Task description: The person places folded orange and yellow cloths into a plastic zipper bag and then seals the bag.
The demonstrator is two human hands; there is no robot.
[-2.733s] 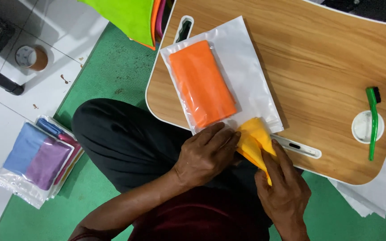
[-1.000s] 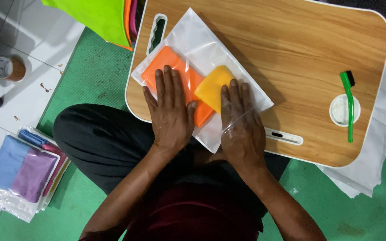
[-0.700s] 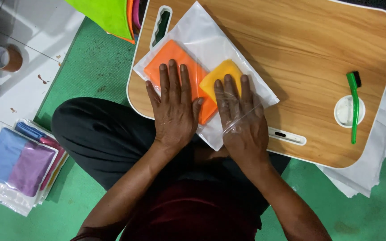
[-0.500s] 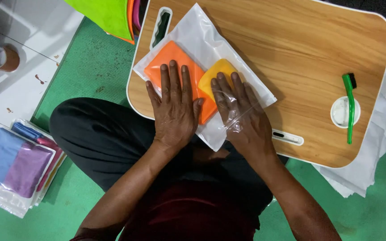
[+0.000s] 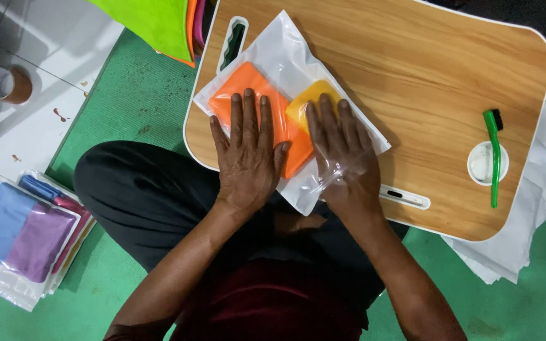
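Observation:
A clear plastic bag (image 5: 279, 44) lies slantwise on the near left corner of a wooden lap table (image 5: 424, 76). Inside it are a folded orange cloth (image 5: 241, 79) and, to its right, a folded yellow cloth (image 5: 314, 95). My left hand (image 5: 248, 158) lies flat on top of the bag, fingers spread over the orange cloth. My right hand (image 5: 342, 151) reaches into the bag's open near end. Shiny plastic covers its back, and its straight fingers rest on the yellow cloth.
A green brush (image 5: 493, 158) rests across a small white cup (image 5: 481, 165) at the table's right. White sheets (image 5: 526, 240) lie under that edge. Bagged blue and purple cloths (image 5: 20, 233) sit on the floor at left, bright green fabric (image 5: 153, 22) top left, a tape roll (image 5: 4, 85) beyond.
The yellow cloth went from the bag's mouth to deep inside, beside the orange one. My right hand slid in after it, and my left hand moved up flat onto the orange cloth.

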